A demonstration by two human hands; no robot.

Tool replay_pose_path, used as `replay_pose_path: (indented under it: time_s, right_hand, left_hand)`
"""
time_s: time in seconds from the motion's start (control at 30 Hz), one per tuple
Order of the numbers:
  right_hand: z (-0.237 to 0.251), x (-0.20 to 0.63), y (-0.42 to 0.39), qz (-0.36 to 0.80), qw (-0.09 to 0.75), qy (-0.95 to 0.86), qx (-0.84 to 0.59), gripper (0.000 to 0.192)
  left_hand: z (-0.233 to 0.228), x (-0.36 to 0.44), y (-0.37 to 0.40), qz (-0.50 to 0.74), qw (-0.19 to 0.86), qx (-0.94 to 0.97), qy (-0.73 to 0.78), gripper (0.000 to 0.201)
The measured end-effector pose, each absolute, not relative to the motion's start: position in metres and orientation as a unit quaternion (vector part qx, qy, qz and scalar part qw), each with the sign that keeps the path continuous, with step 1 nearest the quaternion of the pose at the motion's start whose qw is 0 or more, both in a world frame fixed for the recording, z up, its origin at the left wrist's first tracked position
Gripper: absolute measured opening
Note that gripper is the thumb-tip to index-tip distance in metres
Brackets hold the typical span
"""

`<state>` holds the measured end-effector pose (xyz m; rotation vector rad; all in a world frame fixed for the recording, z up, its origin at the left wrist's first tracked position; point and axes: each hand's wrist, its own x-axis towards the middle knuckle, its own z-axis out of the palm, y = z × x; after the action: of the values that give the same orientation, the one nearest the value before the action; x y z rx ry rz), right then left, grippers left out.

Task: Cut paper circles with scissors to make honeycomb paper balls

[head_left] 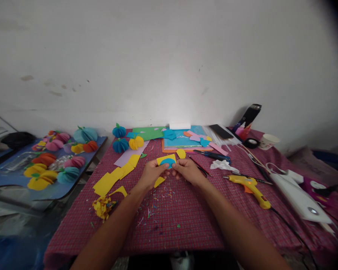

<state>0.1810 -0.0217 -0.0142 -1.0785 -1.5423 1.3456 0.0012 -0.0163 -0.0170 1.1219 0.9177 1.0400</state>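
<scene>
My left hand (151, 175) and my right hand (187, 170) meet over the middle of a table covered with a red checked cloth (186, 217). Together they pinch a small piece of yellow paper (165, 159) with a blue paper disc (167, 162) lying on it. A yellow paper scrap (159, 182) shows under my left hand. A loose yellow half-circle (181, 153) lies just beyond my right hand. Cut yellow paper pieces (112, 178) and a heap of yellow trimmings (103, 206) lie to my left.
A yellow glue gun (250, 187) lies to the right, with blue scissors (214, 155), crumpled white paper (222, 165), a tape roll (251, 143), a paper cup (268, 141) and a phone (221, 131). Coloured paper sheets (183, 140) and paper balls (128, 140) sit at the back. A side board (14, 176) holds several paper balls.
</scene>
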Motion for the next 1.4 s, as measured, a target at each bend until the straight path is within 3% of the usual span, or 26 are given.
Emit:
replay_pose_path:
  time_s: [1.2, 1.4]
  right_hand:
    - [-0.007, 0.181, -0.026, 0.493, 0.396, -0.646, -0.428, 0.03]
    - [-0.005, 0.18, -0.027, 0.493, 0.387, -0.649, -0.431, 0.031]
  left_hand:
    - [-0.012, 0.0, -0.02, 0.438, 0.664, 0.474, 0.377, 0.035]
    - [-0.017, -0.001, -0.017, 0.449, 0.629, 0.49, 0.404, 0.036]
